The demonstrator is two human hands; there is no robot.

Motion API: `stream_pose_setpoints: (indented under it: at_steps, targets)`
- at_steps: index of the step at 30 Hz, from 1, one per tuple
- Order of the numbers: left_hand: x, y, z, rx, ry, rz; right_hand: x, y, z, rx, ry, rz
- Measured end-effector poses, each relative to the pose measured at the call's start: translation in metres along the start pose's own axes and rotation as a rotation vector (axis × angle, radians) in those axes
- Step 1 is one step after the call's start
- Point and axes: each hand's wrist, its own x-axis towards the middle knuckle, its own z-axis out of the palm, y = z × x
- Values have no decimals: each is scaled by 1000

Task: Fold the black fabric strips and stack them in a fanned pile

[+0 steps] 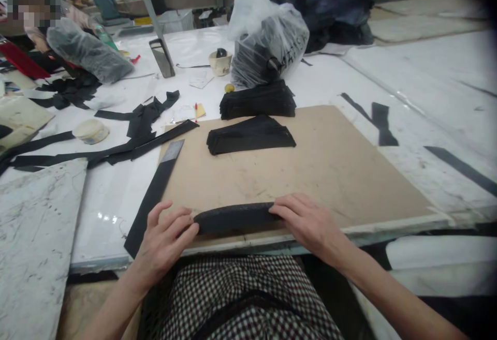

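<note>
A rolled black fabric strip point(233, 218) is held at the near edge of a tan cardboard sheet point(330, 174), its ends gripped between the left hand point(165, 241) and the right hand point(306, 221), with the fingers of each kept together. A stack of black fabric pieces point(250, 135) is laid farther along the sheet, and a flat black strip point(149, 210) lies along its left edge.

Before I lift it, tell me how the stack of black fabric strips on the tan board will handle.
The stack of black fabric strips will likely sag, since the loose black strips beside the board lie limp and creased. Its fanned ends suggest the layers may slide apart. It is probably light for its size.
</note>
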Motion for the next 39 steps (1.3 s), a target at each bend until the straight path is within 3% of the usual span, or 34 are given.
stream_pose_setpoints:
  at_steps: [3, 5, 9, 11, 15, 18, 23, 27, 30, 33, 36, 39]
  targets:
    - [-26, 8, 9, 42, -63, -6, -28, -1, 16, -140, 49, -9]
    - [-35, 12, 15, 37, -90, -37, -42, -4, 21, -151, 114, 62]
    - [-39, 14, 18, 24, -102, -82, -44, -23, 24, -125, 333, 226]
    - [-37, 14, 18, 18, -118, -84, -31, -41, 31, -71, 310, 171]
    - [-39, 14, 16, 23, -130, -93, 2, -81, 56, 11, 107, -36]
    - [-48, 10, 10, 22, -114, -142, 15, -95, 70, 4, 80, -28]
    - [-65, -21, -12, 57, 0, -420, 16, -95, 71, -4, 102, -19]
    - [-65, -62, -27, 120, -46, -636, 17, -94, 67, -13, 120, -16]
    - [-58, -86, -31, 96, -145, -650, 25, -95, 57, -33, 148, -59]
    - [-53, -97, -31, 60, -211, -668, 43, -95, 41, -55, 150, -126]
    - [-51, -101, -30, 102, -232, -635, 73, -94, 28, -77, 117, -182]
    - [-50, -105, -31, 151, -237, -604, 112, -92, 30, -46, 16, -244]
